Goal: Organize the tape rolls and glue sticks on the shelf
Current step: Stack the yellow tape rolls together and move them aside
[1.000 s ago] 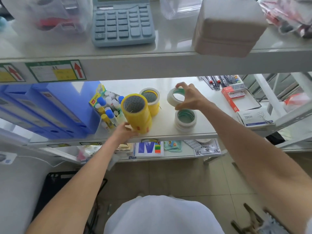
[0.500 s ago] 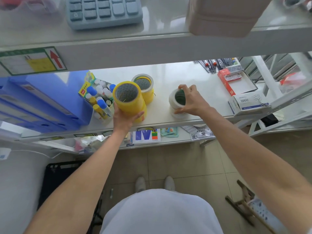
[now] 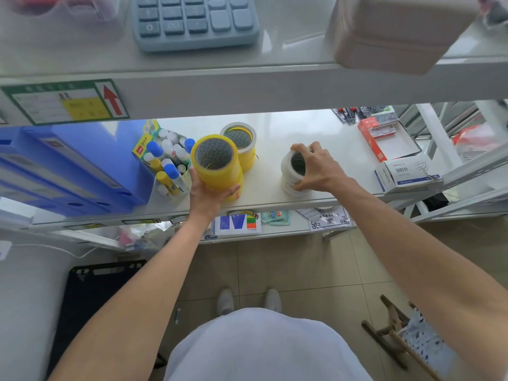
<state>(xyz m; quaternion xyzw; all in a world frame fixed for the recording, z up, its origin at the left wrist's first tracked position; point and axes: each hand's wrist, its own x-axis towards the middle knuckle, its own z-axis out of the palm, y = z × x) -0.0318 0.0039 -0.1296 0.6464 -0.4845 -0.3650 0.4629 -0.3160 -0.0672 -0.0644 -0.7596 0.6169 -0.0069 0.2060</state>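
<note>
On the middle shelf a tall stack of yellow tape rolls stands near the front edge, and my left hand grips its lower part from the front. Behind it stands a second yellow stack topped by a white-rimmed roll. To the right, a stack of white tape rolls stands on the shelf with my right hand closed over its top and right side. Left of the yellow stack, a small box of glue sticks with blue, white and yellow caps stands upright.
Blue file boxes fill the shelf's left end. A red open box and a white paper-clip box lie at the right. A calculator and a beige case sit on the upper shelf, overhanging. Packets lie on the lower shelf.
My right hand lowered the white roll it held onto the white stack and now grips the stack. My left hand shifted up around the yellow stack. The view tilted downward.
</note>
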